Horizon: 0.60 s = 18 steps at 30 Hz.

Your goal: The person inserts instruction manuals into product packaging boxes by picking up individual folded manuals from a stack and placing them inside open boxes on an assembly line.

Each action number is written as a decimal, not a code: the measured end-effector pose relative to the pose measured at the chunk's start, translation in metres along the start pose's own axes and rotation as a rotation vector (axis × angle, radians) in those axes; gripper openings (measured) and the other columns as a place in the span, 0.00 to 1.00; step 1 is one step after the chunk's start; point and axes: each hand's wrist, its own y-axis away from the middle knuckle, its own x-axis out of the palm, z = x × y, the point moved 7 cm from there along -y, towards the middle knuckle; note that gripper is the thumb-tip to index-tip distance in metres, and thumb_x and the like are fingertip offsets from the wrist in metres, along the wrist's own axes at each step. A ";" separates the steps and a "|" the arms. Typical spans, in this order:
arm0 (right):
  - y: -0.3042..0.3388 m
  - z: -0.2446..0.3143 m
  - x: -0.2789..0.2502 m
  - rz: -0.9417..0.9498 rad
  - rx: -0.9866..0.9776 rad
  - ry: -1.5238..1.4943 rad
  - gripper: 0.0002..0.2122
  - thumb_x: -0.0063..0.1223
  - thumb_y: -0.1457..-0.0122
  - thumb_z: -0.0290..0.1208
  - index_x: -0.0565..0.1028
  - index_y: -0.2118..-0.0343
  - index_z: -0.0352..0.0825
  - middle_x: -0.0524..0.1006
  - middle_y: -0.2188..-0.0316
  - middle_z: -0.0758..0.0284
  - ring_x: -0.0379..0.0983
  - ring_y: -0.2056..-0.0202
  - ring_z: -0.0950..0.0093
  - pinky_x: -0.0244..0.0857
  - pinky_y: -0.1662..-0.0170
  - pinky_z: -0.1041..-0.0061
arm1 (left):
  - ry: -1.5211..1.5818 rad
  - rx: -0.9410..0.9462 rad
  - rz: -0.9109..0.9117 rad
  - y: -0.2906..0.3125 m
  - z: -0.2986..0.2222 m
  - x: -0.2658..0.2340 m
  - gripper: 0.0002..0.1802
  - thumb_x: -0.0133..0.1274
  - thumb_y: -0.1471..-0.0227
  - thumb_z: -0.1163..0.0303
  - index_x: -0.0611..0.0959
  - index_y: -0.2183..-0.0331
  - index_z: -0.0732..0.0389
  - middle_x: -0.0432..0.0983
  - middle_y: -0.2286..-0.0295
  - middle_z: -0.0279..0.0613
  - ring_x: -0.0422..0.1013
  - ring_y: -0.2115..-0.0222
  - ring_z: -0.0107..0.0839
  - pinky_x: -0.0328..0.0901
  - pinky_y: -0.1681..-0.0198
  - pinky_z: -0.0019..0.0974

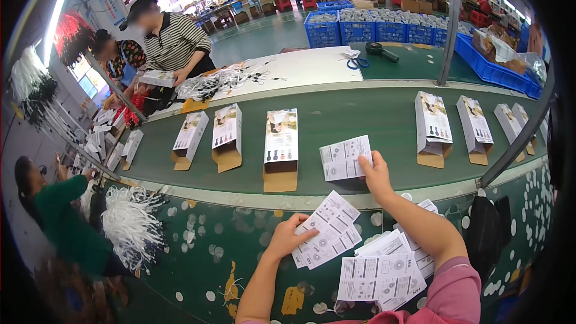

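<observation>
at the left, the left forearm is raised from the lower edge, and a fanned set of white printed paper leaflets (pixel 329 228) is pinched between the thumb and fingers of the left hand (pixel 289 237), over the green, pale-spotted tabletop (pixel 204 264). farther right, the right forearm is stretched up and leftward past a loose pile of white printed sheets (pixel 381 279) and across the pale rail (pixel 198 192); a single white printed leaflet (pixel 342 159) is gripped at its right side by the fingers of the right hand (pixel 377 174), over the green belt (pixel 354 102); contact with the belt cannot be told.

the tabletop is bordered leftward by a bundle of white cords (pixel 133 222). belt surface is shown between the single leaflet and two upright-printed cardboard boxes, the left one (pixel 281 138) nearer, the right one (pixel 433 120) farther.
</observation>
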 end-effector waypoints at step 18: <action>0.033 0.034 0.200 0.691 -1.240 1.213 0.05 0.45 0.54 0.28 0.66 0.75 0.34 0.71 0.74 0.63 0.70 0.71 0.68 0.65 0.68 0.71 | -0.135 0.014 -0.052 0.009 0.036 -0.090 0.15 0.54 0.56 0.62 0.76 0.74 0.66 0.74 0.81 0.47 0.70 0.82 0.33 0.62 0.78 0.31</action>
